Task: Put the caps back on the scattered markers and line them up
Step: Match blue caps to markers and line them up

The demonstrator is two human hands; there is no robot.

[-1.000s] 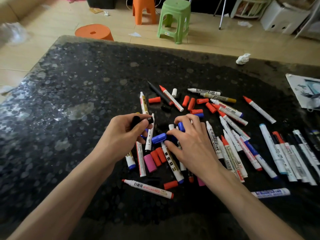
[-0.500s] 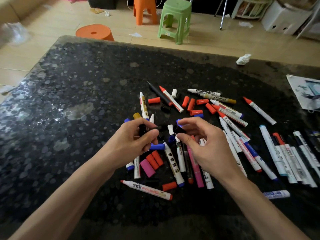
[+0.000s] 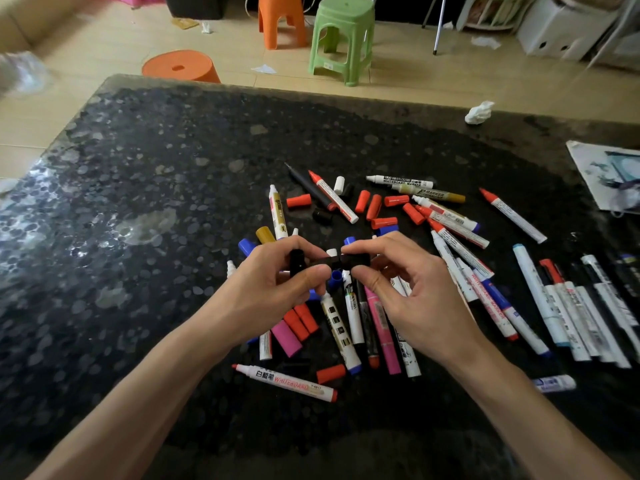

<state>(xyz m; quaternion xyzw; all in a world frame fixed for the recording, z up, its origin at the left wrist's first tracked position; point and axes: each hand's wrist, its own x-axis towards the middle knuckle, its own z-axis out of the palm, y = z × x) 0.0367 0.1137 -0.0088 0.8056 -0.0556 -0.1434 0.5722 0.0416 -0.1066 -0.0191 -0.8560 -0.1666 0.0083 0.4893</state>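
Above the scattered slim plastic markers and stubby red caps mid-table, toward the near edge of the glossy, speckled black stone table, the left hand grips a black marker while the right hand pinches a cylindrical black cap at its end, with a green plastic stool on the pale floor beyond.

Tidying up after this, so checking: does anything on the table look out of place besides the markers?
Yes. A crumpled tissue lies near the far edge of the table, and a printed sheet lies askew at its right edge. Neither belongs with the markers and loose caps.
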